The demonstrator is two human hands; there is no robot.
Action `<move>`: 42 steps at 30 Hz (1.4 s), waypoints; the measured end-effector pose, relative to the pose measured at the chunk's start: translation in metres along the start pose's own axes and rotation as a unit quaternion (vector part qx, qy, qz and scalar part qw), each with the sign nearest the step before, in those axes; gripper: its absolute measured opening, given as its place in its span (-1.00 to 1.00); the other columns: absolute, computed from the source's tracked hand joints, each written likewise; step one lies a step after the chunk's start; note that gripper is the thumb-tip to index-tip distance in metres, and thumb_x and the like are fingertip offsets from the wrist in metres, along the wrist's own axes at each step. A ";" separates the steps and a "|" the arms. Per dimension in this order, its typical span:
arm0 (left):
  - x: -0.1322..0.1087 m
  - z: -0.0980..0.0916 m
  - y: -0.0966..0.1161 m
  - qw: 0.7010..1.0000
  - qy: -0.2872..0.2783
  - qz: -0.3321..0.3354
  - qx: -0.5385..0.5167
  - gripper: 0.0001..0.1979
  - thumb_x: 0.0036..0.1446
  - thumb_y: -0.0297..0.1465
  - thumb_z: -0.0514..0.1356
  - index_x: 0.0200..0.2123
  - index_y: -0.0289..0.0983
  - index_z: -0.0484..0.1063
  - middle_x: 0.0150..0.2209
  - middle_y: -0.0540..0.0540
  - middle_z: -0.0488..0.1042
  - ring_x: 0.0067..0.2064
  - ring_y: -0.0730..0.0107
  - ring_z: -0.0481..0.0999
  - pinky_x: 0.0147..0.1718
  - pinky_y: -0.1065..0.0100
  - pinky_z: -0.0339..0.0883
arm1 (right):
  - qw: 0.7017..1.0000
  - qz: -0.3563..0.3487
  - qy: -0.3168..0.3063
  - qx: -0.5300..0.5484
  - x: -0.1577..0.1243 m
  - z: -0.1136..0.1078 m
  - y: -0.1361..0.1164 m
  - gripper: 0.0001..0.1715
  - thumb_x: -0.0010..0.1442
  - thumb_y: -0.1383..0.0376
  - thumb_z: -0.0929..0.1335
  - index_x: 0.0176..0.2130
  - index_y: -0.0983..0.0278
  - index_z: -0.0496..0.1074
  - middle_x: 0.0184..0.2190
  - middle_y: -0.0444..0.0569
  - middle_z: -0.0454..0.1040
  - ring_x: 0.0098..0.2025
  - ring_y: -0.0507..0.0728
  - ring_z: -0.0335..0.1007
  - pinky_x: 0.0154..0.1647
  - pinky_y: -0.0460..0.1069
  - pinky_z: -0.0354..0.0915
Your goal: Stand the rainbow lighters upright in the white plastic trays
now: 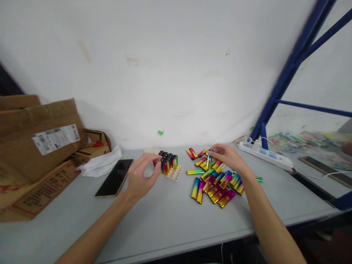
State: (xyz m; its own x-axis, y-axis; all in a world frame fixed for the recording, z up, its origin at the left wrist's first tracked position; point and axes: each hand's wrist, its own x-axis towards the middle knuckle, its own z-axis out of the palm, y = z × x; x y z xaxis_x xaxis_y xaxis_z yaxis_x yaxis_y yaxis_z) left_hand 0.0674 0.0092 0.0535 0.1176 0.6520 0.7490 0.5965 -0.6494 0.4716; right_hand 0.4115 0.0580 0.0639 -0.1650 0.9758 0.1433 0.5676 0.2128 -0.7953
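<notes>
Fingers of the right hand (228, 156) are pinched together on a tube (209, 161), blue above and gold below, held roughly upright over the back of the heap (213, 183) in the head view. The left hand (140, 176) has thumb and forefinger apart beside the upright tubes (166, 167) in the tray (175, 174); whether that grip presses on them, I cannot tell.

To handle the tube well, I would keep the pinch high and light, leave the lower end free, and lift straight so that its neighbours on the table (165, 223) don't roll. The left fingers would do best low on the tray, steadying it without tipping the packed tubes. The bare holes on its near right side look the easiest to get at.

The right fingers hide part of the tube's top, and whether its lower end touches the heap is unclear. The left hand covers the tray's near left corner. Tubes overlap too much to count, and their markings are too small to read. The carton (41, 139) is cut off at left; the bags (308, 146) at right are blurred.
</notes>
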 end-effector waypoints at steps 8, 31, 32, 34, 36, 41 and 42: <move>-0.016 0.037 0.023 0.879 -0.253 -0.226 -0.334 -0.68 0.25 -0.14 0.28 -0.17 -0.30 0.53 -0.35 -0.15 0.61 -0.35 0.25 0.62 -0.34 0.26 0.52 | 0.958 -0.147 -0.083 0.231 -0.012 0.073 -0.047 -0.54 0.10 -0.07 0.54 -0.28 0.25 0.51 -0.29 -0.03 0.56 -0.32 0.09 0.51 -0.28 -0.01 0.43; -0.011 0.033 0.012 0.693 -0.266 -0.439 -0.506 -0.52 0.27 -0.03 0.03 -0.57 -0.23 0.17 -0.60 0.10 0.00 -0.56 0.50 -0.01 -0.60 0.47 -0.03 | 0.955 -0.239 0.048 -0.169 0.000 0.094 -0.016 -0.61 0.52 0.13 0.19 -0.14 0.26 0.49 -0.18 0.05 0.48 -0.13 0.17 0.44 -0.02 0.05 0.31; -0.012 0.034 0.012 0.693 -0.273 -0.437 -0.503 -0.55 0.25 -0.06 0.03 -0.56 -0.23 0.17 -0.59 0.10 0.01 -0.56 0.50 -0.01 -0.59 0.48 -0.05 | 0.955 -0.239 0.044 -0.171 0.000 0.095 -0.016 -0.62 0.51 0.14 0.19 -0.13 0.26 0.50 -0.16 0.06 0.48 -0.12 0.17 0.44 -0.01 0.06 0.32; -0.013 0.035 0.011 0.693 -0.287 -0.439 -0.494 -0.61 0.21 -0.10 0.05 -0.53 -0.23 0.18 -0.57 0.10 0.03 -0.55 0.51 -0.01 -0.59 0.50 -0.09 | 0.954 -0.237 0.040 -0.178 0.001 0.096 -0.014 -0.62 0.51 0.14 0.19 -0.13 0.26 0.50 -0.15 0.06 0.47 -0.11 0.18 0.44 0.01 0.07 0.32; -0.013 0.035 0.010 0.694 -0.289 -0.448 -0.484 -0.65 0.18 -0.11 0.06 -0.50 -0.23 0.18 -0.57 0.12 0.02 -0.56 0.52 -0.03 -0.59 0.51 -0.13 | 0.954 -0.234 0.037 -0.185 0.001 0.096 -0.014 -0.63 0.51 0.15 0.20 -0.14 0.26 0.50 -0.17 0.06 0.47 -0.10 0.19 0.45 0.01 0.08 0.33; -0.010 0.035 0.002 0.697 -0.274 -0.470 -0.468 -0.59 0.17 0.01 0.09 -0.44 -0.22 0.20 -0.57 0.15 0.01 -0.58 0.55 -0.07 -0.62 0.52 -0.18 | 0.956 -0.223 0.002 -0.190 0.000 0.098 -0.015 -0.69 0.49 0.19 0.23 -0.15 0.28 0.49 -0.21 0.06 0.51 -0.07 0.22 0.47 0.02 0.11 0.35; -0.010 0.034 0.001 0.698 -0.273 -0.471 -0.465 -0.56 0.17 0.04 0.08 -0.44 -0.22 0.21 -0.58 0.16 0.01 -0.59 0.56 -0.08 -0.63 0.52 -0.17 | 0.957 -0.219 -0.006 -0.190 -0.001 0.100 -0.015 -0.70 0.48 0.19 0.25 -0.12 0.29 0.49 -0.18 0.08 0.52 -0.06 0.23 0.48 0.03 0.11 0.36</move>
State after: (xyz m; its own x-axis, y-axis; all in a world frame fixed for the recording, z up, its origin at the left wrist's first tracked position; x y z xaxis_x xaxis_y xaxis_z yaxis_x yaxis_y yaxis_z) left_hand 0.0939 0.0159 0.0306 0.4565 0.8486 -0.2675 -0.1298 0.3609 0.9235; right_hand 0.3228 0.0491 0.0168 -0.4625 0.7884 0.4056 0.6941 0.6066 -0.3876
